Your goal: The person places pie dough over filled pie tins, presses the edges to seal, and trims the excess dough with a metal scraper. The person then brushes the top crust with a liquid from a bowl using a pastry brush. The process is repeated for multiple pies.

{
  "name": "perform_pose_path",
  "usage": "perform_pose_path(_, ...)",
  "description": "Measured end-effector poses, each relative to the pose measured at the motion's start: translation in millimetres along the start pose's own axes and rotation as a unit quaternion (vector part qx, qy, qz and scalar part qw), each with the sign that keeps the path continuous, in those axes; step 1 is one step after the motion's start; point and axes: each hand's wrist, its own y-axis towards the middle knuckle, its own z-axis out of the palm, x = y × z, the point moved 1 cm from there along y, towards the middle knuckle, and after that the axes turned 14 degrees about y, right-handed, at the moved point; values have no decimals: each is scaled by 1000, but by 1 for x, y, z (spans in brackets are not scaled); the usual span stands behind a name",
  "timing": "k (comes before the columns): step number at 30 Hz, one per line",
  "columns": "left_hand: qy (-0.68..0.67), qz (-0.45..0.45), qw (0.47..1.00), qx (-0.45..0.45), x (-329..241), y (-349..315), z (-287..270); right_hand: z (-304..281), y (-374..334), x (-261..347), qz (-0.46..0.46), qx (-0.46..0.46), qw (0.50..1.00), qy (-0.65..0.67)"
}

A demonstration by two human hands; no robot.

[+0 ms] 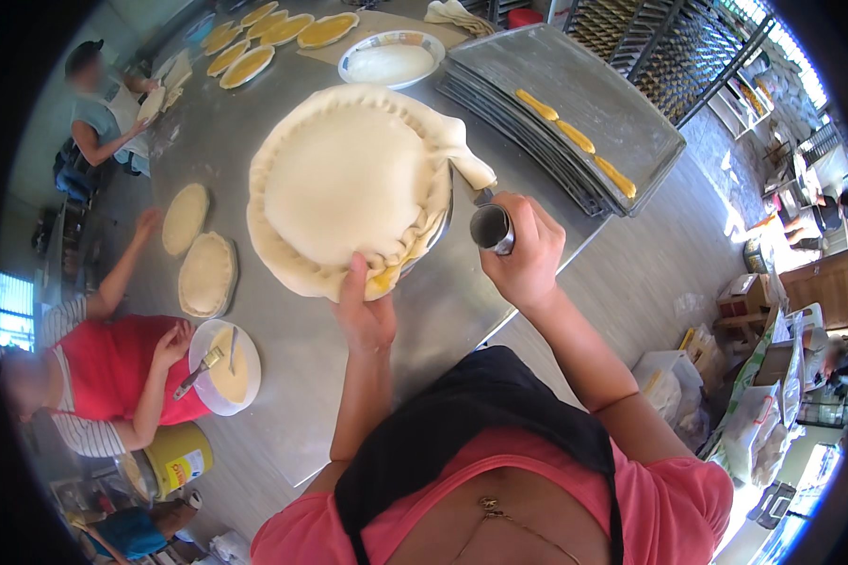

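A large unbaked pie (pixel 344 184), covered in pale dough with a crimped rim, is held up over the metal table. My left hand (pixel 366 320) grips its near edge, thumb on top of the dough, beside a spot where yellow filling or egg wash shows. My right hand (pixel 532 254) is closed round a shiny metal tool with a round hollow end (pixel 492 230); its exact kind I cannot make out. The tool's thin tip meets or lies close to a flap of loose dough (pixel 473 169) that hangs off the pie's right side.
Stacked metal trays (pixel 556 104) carry dough strips (pixel 575 137) at the right. Behind the pie are an oval white dish (pixel 392 60) and several yellow-filled pie shells (pixel 283 30). Two covered pies (pixel 207 273) lie left, near a co-worker, a brush (pixel 198 372) and a white bowl (pixel 236 395).
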Motion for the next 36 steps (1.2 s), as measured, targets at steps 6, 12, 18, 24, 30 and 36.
perform_pose_path(6,-9,-27,1000,10,-2,-3,-7,-5,10,5,-62,26,998,2)
perform_pose_path(12,-30,-56,998,29,-10,-10,-18,-11,8,8,-182,89,978,41)
perform_pose_path(18,0,-54,998,39,-8,-13,-26,-22,3,-1,-105,53,993,17)
perform_pose_path(24,-8,-59,994,96,-14,-13,-40,-33,-1,-8,-78,41,995,37)
perform_pose_path(30,20,-85,989,120,-12,-13,-63,-41,0,-16,-50,84,995,9)
perform_pose_path(36,-8,-125,984,124,-12,-8,-83,-49,-4,-20,-94,93,990,56)
